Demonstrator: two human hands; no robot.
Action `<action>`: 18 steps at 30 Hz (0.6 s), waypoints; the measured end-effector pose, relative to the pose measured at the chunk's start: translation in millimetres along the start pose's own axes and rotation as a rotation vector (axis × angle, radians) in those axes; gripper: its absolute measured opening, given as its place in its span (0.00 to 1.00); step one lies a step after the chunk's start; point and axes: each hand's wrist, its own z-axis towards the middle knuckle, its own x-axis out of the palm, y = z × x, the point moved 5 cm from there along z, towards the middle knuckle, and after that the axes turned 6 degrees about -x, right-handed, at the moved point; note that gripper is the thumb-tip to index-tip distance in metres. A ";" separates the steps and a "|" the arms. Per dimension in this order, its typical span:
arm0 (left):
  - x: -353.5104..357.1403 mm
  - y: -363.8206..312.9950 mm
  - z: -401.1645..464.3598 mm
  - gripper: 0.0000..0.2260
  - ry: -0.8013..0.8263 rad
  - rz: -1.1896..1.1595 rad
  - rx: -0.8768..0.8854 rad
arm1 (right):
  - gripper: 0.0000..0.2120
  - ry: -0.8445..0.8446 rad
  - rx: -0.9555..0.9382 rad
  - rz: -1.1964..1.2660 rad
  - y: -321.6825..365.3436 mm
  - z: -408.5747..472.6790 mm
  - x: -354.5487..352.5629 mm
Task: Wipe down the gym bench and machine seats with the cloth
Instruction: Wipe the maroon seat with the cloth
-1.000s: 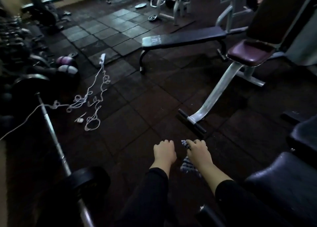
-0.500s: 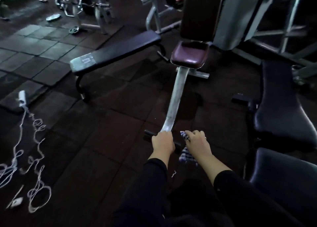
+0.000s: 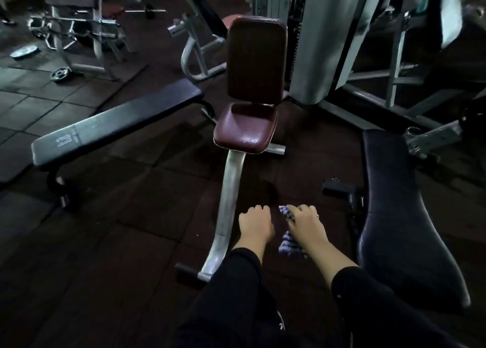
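Right hand [image 3: 306, 223] gripping blue-and-white cloth [image 3: 289, 242], left hand [image 3: 256, 223] curled in an empty fist, both held above the floor

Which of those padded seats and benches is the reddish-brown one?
The upright machine seat straight ahead, with its tall backrest. The flat bench on the left and the pad on the right are dark blue-black.

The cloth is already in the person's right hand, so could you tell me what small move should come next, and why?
Probably reach the right hand forward and lay the cloth on the maroon seat. That seat lies straight ahead and nothing touches it yet, while the cloth hangs off any pad. The left hand is curled and holds nothing.
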 end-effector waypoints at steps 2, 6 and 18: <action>-13.6 -14.1 35.3 0.15 0.004 0.004 0.005 | 0.17 -0.003 0.016 0.023 -15.7 32.8 -10.5; -43.7 -38.5 115.8 0.16 0.010 0.001 0.010 | 0.18 0.003 0.040 0.026 -48.5 109.0 -26.8; -141.6 -45.9 368.3 0.17 -0.003 -0.059 -0.069 | 0.18 -0.022 -0.002 0.063 -92.5 382.8 -61.3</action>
